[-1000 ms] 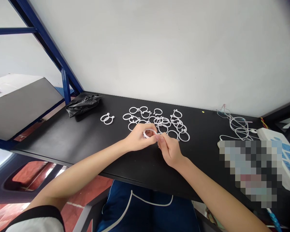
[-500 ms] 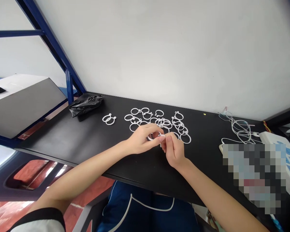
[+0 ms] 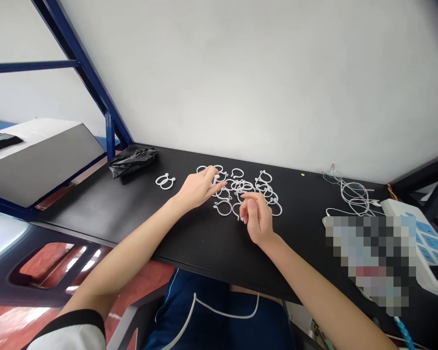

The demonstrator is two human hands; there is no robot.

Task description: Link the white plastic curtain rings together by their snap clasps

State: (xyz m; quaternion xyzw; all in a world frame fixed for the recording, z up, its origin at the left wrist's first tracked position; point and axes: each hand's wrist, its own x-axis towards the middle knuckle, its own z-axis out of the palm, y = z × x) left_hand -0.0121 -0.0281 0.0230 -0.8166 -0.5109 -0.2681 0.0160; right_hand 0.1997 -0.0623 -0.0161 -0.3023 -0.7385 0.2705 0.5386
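Several white plastic curtain rings with small knobs at their ends lie in a loose heap on the black table. At the heap's left side, my left hand is closed, with a white curtain ring at its thumb and fingertips; the fingers partly hide it. Near the front of the heap hovers my right hand, loosely curled with the index finger stretched out, and no ring shows in it. Two overlapping curtain rings lie apart, to the left of my left hand.
A crumpled black plastic bag sits at the back left. On the right are tangled white cables, a blurred-out object and a white-and-blue power strip. The wall rises behind the table, and a blue metal frame stands left.
My hands were together over the front of the heap, fingers meeting at a ring. They have parted: the left moved left and away from me, the right stayed near the heap's front.
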